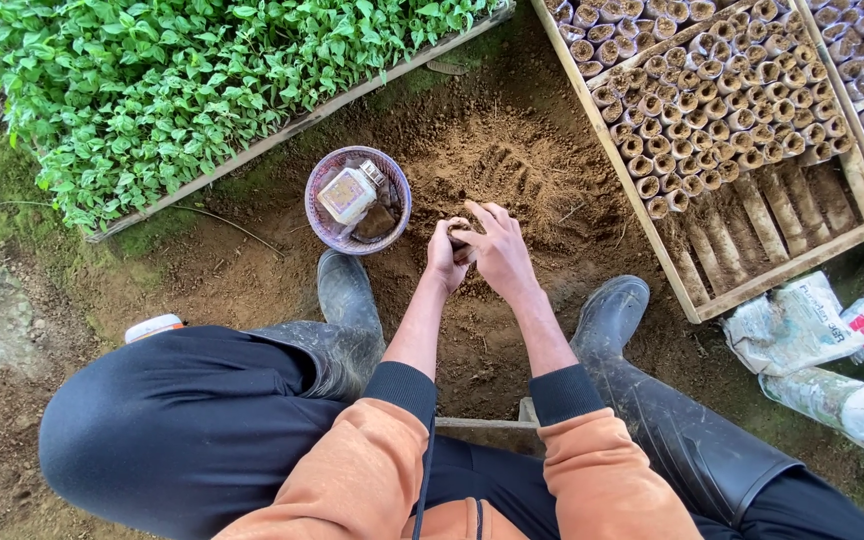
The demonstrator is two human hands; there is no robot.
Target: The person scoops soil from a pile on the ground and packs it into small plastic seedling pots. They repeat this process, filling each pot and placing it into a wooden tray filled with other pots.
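While both hands, left hand point(445, 258) & right hand point(500, 250), close round a small soil tube point(460, 243) at frame centre, filling w/ loose soil point(512, 170) seems underway; next probably needs firm packing.

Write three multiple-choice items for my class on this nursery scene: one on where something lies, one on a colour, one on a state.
1. Where is the purple basket?
A. On the soil by the person's left boot
B. Inside the wooden tray of soil-filled tubes
C. On the seedling bed

2. What colour are the person's sleeves?
A. Blue
B. Orange
C. White

3. How are the left hand and right hand?
A. Both flat on the knees
B. One holding the basket
C. Together around a small dark object over the soil

Answers:
1. A, since the basket sits on bare soil just beyond that boot.
2. B, since both arms show orange fabric with dark cuffs.
3. C, since the two hands meet and clasp something small between them.
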